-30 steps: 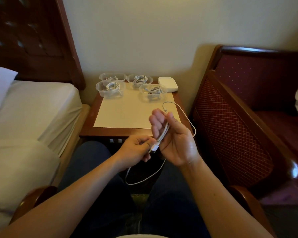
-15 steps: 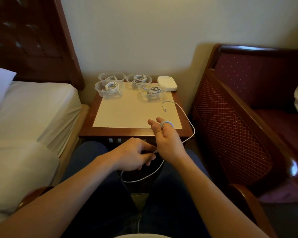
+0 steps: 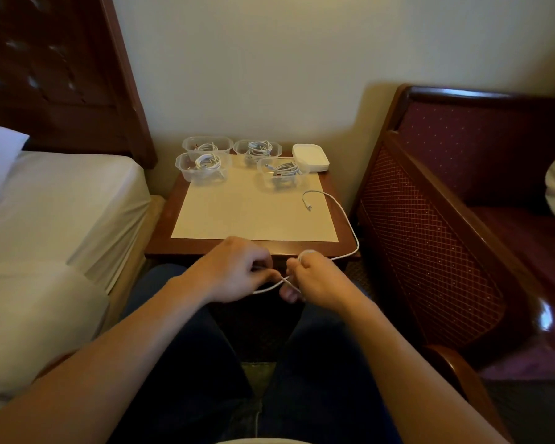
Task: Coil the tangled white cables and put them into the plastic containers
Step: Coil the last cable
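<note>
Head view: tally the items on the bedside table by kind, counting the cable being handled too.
Clear plastic containers: 4
Coiled white cables inside them: 4, one each
Loose white cable, held by left hand and right hand: 1
White lid: 1
Total: 10

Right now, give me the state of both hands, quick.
Left hand: closed, pinching the white cable.
Right hand: closed, gripping the same cable, with a loop over its fingers.
</note>
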Demonstrator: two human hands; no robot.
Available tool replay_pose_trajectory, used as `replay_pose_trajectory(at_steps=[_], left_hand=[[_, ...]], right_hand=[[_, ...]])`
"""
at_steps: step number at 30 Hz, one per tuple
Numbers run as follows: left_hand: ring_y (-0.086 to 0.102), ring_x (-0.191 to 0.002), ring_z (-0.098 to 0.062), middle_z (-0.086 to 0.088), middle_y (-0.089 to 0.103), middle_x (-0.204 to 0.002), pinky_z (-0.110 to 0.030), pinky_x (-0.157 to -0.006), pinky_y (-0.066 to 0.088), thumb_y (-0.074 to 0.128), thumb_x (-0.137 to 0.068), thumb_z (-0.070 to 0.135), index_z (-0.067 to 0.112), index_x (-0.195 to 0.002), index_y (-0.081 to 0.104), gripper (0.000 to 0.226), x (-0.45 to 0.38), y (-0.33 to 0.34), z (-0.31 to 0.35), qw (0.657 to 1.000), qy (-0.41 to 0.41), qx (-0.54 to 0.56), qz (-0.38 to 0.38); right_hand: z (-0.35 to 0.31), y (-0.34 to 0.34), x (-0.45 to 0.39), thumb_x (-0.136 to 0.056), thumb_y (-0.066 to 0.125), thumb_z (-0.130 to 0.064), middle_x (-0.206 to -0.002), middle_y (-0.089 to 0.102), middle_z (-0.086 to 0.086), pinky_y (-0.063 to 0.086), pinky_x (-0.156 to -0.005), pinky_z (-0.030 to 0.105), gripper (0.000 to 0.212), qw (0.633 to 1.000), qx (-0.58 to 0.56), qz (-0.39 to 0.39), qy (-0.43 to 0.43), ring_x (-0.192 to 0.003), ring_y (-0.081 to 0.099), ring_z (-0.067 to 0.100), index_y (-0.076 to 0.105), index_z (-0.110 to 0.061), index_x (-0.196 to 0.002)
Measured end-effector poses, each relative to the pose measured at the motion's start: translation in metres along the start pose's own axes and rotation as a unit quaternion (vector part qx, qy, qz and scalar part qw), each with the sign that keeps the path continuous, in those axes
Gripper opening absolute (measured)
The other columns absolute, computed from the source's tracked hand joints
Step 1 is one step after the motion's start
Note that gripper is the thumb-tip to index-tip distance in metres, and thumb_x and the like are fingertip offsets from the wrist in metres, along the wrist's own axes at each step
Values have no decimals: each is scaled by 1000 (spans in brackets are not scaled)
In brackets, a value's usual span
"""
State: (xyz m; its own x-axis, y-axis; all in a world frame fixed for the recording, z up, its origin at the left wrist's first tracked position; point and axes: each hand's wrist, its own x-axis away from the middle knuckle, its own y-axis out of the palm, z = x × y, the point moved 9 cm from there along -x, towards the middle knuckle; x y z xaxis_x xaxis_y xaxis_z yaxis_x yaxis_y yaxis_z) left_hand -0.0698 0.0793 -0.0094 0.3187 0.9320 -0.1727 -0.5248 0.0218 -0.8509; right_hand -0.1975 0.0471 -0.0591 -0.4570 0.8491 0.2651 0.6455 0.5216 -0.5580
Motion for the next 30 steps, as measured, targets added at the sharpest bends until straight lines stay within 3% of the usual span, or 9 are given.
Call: replay_pose_trajectory(at_steps=[3, 6, 9, 11, 16, 21, 24, 27, 30], left_hand=[[64, -78, -5, 11, 70, -81, -30, -70, 52, 79, -85, 37, 24, -86, 76, 14, -1, -24, -9, 996, 20, 47, 67], [67, -81, -9, 4, 73, -83, -32, -76, 53, 76, -88, 29, 22, -85, 76, 8, -2, -24, -16, 979, -13, 172, 107], [65, -75, -13, -2, 72, -78, -30, -73, 52, 67, -95, 14, 25, -80, 77, 22, 0, -1, -19, 902, -91, 403, 124], [60, -68, -20, -7, 69, -76, -32, -66, 50, 64, -98, 15, 26, -79, 78, 25, 4, 15, -16, 874, -122, 458, 109], [54, -54, -15, -4, 66, -74, -31, -51, 48, 56, -103, 10, 14, -100, 71, 16, 12, 37, 0, 882, -157, 443, 28], [69, -71, -30, -10, 69, -80, -38, -66, 59, 58, -102, 13, 14, -122, 67, 22, 17, 36, 17, 885, -151, 433, -84], [73, -81, -35, -13, 71, -80, -49, -80, 62, 58, -102, 14, 11, -119, 69, 20, 18, 32, 19, 895, -139, 411, -108], [74, -86, -37, -18, 75, -89, -48, -86, 61, 60, -101, 14, 7, -114, 72, 19, 16, 28, 17, 909, -133, 379, -114], [75, -78, -25, -4, 76, -92, -41, -80, 62, 66, -97, 20, 17, -100, 77, 12, 11, 16, 12, 942, -118, 301, -92]], right_hand=[[-2, 33, 22, -110, 30, -41, -60, 65, 10, 45, -47, 27, 51, 961, -212, -165, 66, -44, 59, 22, 58, -3, -93], [-29, 52, 35, -107, 23, -54, -48, 49, 1, 33, -39, 22, 61, 849, -453, -269, 41, -33, 42, 13, 57, -8, -87], [-67, 43, 42, -106, 36, -38, -65, 62, 5, 48, -56, 27, 42, 696, -629, -342, -52, -52, 60, 17, 60, -4, -101], [-78, 26, 40, -103, 47, -26, -90, 72, 11, 58, -75, 34, 32, 651, -690, -306, -81, -77, 72, 25, 63, 0, -112], [-71, -27, 25, -110, 29, -25, -130, 69, 10, 53, -102, 34, 39, 788, -589, -47, -171, -122, 65, 23, 46, -2, -137], [-61, -29, 21, -108, 41, -22, -133, 67, 4, 44, -113, 39, 25, 899, -400, 37, -174, -126, 62, 16, 55, -15, -127], [-61, -32, 19, -109, 44, -23, -138, 57, -8, 45, -111, 33, 27, 962, -171, 117, -176, -127, 58, 6, 61, -18, -129], [-55, -30, 16, -108, 43, -24, -131, 60, -7, 50, -104, 38, 28, 975, 52, 146, -159, -122, 58, 8, 58, -13, -130], [-46, -22, 12, -105, 44, -22, -114, 67, 10, 54, -84, 44, 16, 963, 207, 127, -119, -103, 64, 30, 51, -9, -112]])
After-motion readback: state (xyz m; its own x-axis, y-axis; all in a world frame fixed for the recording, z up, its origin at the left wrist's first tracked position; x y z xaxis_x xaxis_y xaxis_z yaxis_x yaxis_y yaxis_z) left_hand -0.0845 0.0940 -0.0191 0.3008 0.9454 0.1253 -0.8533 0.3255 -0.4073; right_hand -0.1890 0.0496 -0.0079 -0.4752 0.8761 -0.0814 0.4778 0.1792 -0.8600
